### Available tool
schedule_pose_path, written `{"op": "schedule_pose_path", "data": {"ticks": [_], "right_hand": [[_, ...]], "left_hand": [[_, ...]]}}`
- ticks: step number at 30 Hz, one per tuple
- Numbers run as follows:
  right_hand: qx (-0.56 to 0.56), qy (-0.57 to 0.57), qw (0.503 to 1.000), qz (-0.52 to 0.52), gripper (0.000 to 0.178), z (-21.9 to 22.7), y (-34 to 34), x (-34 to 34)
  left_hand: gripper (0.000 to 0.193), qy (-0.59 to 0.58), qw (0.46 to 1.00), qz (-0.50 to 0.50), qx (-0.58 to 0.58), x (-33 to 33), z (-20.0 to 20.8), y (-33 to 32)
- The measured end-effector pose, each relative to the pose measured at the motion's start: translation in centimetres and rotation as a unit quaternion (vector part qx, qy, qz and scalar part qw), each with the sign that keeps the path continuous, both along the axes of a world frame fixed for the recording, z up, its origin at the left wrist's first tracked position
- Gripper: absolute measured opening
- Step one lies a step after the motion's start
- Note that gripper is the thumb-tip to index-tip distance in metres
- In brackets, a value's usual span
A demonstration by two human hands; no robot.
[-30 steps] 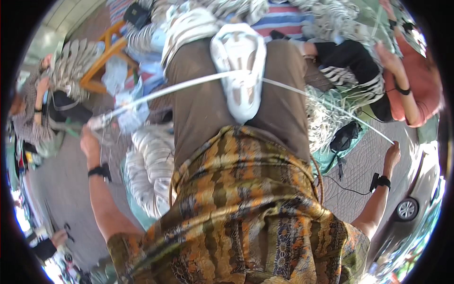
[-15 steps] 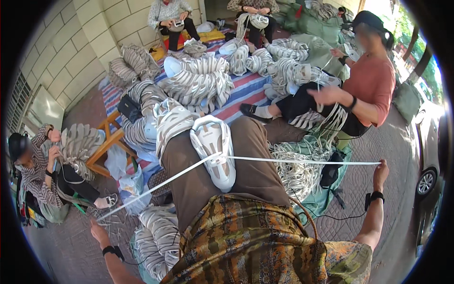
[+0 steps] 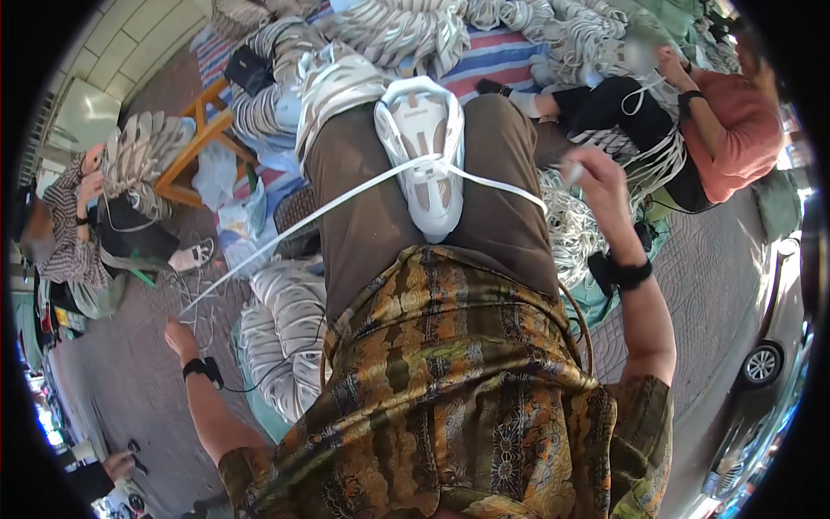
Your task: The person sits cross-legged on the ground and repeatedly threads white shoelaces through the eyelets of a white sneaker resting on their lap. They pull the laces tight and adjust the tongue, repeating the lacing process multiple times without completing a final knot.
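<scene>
Brown patterned paving (image 3: 164, 381) spreads around us, with a striped sheet (image 3: 494, 65) ahead, a pale block wall (image 3: 130, 43) upper left and a parked car (image 3: 735, 415) right. Translucent plastic bags (image 3: 242, 221) lie near a wooden stool (image 3: 203, 131); we cannot make out their contents. A green sheet (image 3: 596, 301) bears heaped laces (image 3: 569, 216). On our brown trousers (image 3: 356, 182) lies a white-and-beige sneaker upper (image 3: 419, 130), crossed by a white lace (image 3: 320, 214). Our left hand (image 3: 180, 337) pinches one end; our right hand (image 3: 603, 182) is raised, fingers bent, its grip unclear.
</scene>
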State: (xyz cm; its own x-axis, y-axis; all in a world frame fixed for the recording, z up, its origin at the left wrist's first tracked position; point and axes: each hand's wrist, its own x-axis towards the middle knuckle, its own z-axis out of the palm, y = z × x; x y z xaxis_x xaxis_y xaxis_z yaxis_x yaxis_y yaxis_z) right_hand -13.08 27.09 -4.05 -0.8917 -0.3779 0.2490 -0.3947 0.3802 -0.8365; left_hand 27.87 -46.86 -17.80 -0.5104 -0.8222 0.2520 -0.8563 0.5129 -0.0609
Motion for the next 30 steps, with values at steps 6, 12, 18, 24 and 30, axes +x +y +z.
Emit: {"op": "schedule_pose_path", "data": {"ticks": [6,12,18,24,30], "right_hand": [[-0.038,-0.024,0.992,0.119,0.006,-2.5,-11.6,-1.1],[0.075,0.038,0.993,0.082,0.006,-4.7,-13.2,-2.3],[0.066,0.155,0.983,0.074,0.010,-6.1,-13.1,-2.7],[0.081,0.085,0.992,0.046,0.010,-5.5,-13.4,-2.9],[0.073,0.135,0.987,0.046,0.013,-5.8,-13.6,-3.2]], "left_hand": [[0.020,0.024,0.999,0.034,-0.027,2.7,0.2,-0.6],[0.024,0.220,0.958,0.159,0.091,1.0,-1.7,-2.8],[0.021,0.185,0.967,0.176,-0.014,3.9,-2.8,-4.4],[0.021,0.157,0.977,0.136,-0.042,3.7,-4.7,-2.6],[0.019,0.168,0.984,0.043,-0.039,3.1,-3.2,-2.7]]}}
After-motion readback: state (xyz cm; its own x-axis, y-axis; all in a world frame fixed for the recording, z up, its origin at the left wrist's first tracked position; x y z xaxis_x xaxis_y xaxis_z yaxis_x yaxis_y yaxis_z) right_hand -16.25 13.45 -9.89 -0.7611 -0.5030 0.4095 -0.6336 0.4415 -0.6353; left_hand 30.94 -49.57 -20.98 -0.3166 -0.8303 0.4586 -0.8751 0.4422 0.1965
